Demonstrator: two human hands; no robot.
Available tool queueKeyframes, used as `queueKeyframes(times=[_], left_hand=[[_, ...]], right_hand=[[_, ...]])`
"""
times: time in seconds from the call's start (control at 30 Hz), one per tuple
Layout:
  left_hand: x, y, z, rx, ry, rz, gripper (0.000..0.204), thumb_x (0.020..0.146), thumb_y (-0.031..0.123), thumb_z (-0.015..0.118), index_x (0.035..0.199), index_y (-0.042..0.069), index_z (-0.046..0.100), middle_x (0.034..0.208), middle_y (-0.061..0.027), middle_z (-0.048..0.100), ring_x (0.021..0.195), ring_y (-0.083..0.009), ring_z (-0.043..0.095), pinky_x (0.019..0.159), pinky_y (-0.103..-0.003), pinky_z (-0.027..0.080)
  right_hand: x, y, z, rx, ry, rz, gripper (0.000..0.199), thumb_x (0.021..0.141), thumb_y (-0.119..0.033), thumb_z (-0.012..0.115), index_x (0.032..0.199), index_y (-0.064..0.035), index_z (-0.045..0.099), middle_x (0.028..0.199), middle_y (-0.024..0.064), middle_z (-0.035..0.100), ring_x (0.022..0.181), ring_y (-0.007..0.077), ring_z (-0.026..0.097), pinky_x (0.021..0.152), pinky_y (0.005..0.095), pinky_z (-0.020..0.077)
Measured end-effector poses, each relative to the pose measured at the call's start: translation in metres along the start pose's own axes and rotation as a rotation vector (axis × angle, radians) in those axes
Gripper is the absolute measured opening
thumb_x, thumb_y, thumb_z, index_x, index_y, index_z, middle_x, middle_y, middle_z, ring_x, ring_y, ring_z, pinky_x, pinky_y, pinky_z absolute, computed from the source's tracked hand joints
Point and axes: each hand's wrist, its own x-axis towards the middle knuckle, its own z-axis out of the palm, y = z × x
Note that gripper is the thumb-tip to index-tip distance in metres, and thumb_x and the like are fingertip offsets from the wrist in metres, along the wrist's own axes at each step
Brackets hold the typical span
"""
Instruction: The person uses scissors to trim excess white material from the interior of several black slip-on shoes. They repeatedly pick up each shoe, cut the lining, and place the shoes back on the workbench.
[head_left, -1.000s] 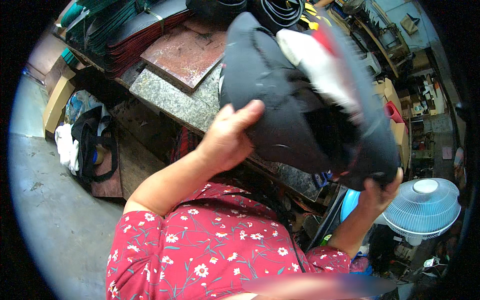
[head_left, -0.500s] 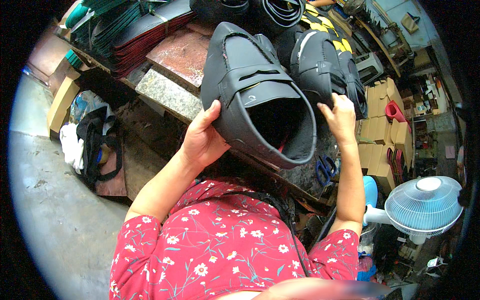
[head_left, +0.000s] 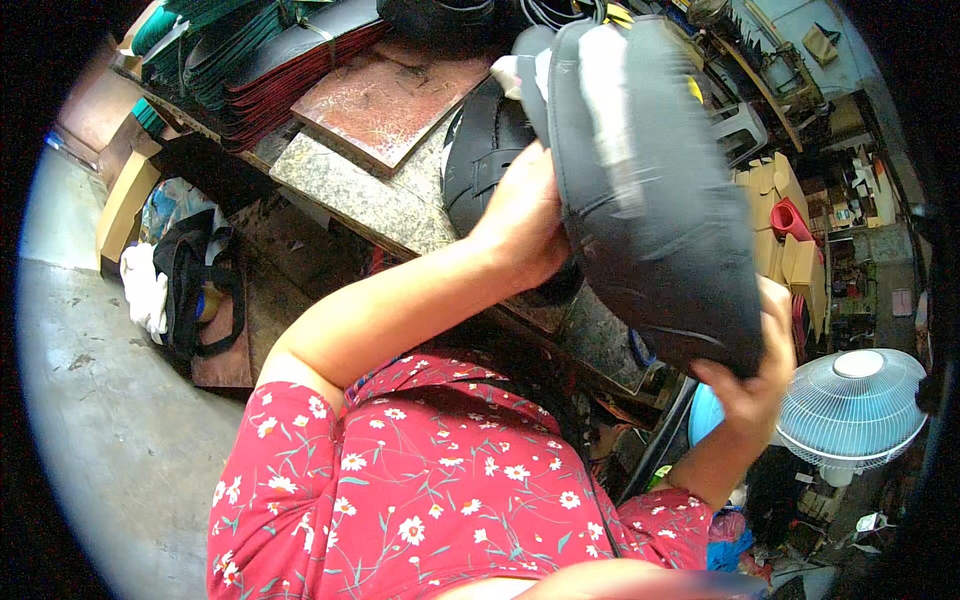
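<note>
Raised over the bench, a black shoe upper point(head_left: 660, 240) is tilted up and smeared by motion, with a pale white patch along its side. My left hand point(head_left: 525, 220) grips its left side, the fingers partly hidden behind it. At the lower end, my right hand point(head_left: 750, 365) is closed around the edge, thumb underneath. Beneath my left wrist lies a second piece, a black loafer upper point(head_left: 488, 160) with a stitched front and strap, partly covered by my arm and the raised upper.
A reddish board point(head_left: 385, 100) rests on the speckled stone slab point(head_left: 340, 185) of the bench. Stacked dark sheets with red edges point(head_left: 290, 85) stand far left. A white and blue fan point(head_left: 850, 410) is at right, near cardboard boxes point(head_left: 775, 200). A black bag point(head_left: 190, 290) sits left of the bench.
The loafer upper has left my left hand and now lies on the bench. Both hands have moved right and taken hold of the other upper, which is lifted and turned.
</note>
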Motion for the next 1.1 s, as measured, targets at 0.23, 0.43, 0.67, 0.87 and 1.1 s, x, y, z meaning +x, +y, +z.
queueKeyframes(times=[0.23, 0.43, 0.67, 0.87, 1.1], left_hand=[[0.011, -0.005, 0.009, -0.316, -0.306, -0.217, 0.059, 0.104, 0.055, 0.04, 0.144, 0.012, 0.046, 0.117, -0.0077, 0.068, 0.101, -0.0217, 0.066, 0.093, -0.04, 0.054], [-0.007, 0.003, -0.018, 0.379, -0.307, 0.389, 0.061, 0.101, 0.021, 0.057, 0.152, 0.011, 0.026, 0.137, -0.0183, 0.052, 0.116, -0.0275, 0.059, 0.099, -0.041, 0.049], [-0.015, 0.032, -0.112, 1.437, 0.001, 1.007, 0.061, 0.086, 0.005, 0.068, 0.142, 0.0, 0.045, 0.135, -0.0189, 0.054, 0.123, -0.0334, 0.053, 0.104, -0.041, 0.044], [-0.022, 0.038, -0.158, 1.668, 0.027, 0.986, 0.058, 0.086, 0.004, 0.067, 0.14, 0.001, 0.045, 0.135, -0.0188, 0.055, 0.116, -0.0331, 0.057, 0.102, -0.04, 0.045], [-0.013, 0.022, -0.147, 1.768, -0.028, 1.077, 0.054, 0.084, -0.003, 0.061, 0.136, 0.002, 0.049, 0.126, -0.0213, 0.06, 0.112, -0.0412, 0.059, 0.099, -0.047, 0.047]], right_hand=[[0.005, -0.013, 0.045, 0.551, 0.174, 0.386, 0.055, 0.075, -0.008, 0.081, 0.124, 0.003, 0.059, 0.104, 0.0092, 0.071, 0.093, 0.0187, 0.067, 0.089, 0.0313, 0.0509], [0.031, 0.025, 0.032, 0.007, 0.558, 0.222, 0.05, 0.081, -0.013, 0.081, 0.123, 0.0051, 0.061, 0.104, 0.013, 0.072, 0.091, 0.02, 0.068, 0.085, 0.0341, 0.0521], [0.137, 0.086, 0.087, -0.591, 0.03, 0.046, 0.046, 0.084, -0.031, 0.076, 0.121, -0.0068, 0.062, 0.093, 0.0186, 0.07, 0.088, 0.0377, 0.068, 0.078, 0.0461, 0.0538], [0.157, 0.102, 0.14, -0.528, -0.149, -0.005, 0.05, 0.082, -0.034, 0.076, 0.122, -0.0114, 0.058, 0.094, 0.0189, 0.07, 0.085, 0.0375, 0.069, 0.075, 0.0465, 0.0555], [0.184, 0.135, 0.143, -0.495, -0.035, 0.075, 0.053, 0.08, -0.041, 0.079, 0.116, -0.0085, 0.058, 0.093, 0.0175, 0.069, 0.085, 0.0364, 0.068, 0.074, 0.0438, 0.0555]])
